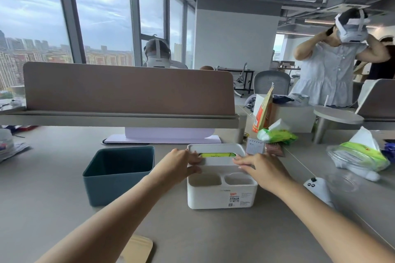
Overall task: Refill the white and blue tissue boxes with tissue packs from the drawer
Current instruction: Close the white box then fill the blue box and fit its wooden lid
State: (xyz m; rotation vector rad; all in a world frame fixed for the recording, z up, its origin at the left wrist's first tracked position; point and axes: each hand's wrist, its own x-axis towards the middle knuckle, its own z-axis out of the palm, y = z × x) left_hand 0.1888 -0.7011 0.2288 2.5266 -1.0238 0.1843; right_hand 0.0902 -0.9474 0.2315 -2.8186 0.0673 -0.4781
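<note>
White plastic lid (215, 151) lies crosswise on the white tissue box (222, 190), its slot showing a green tissue pack (215, 154) inside. The left hand (181, 161) pinches its left end; the right hand (259, 168) presses flat on its right. The blue tissue box (119, 174) stands empty, nearer the left hand.

One head-worn wide-angle view looks forward and slightly down across the bench (64, 209) (close, at arm's reach), windows and office beyond.
</note>
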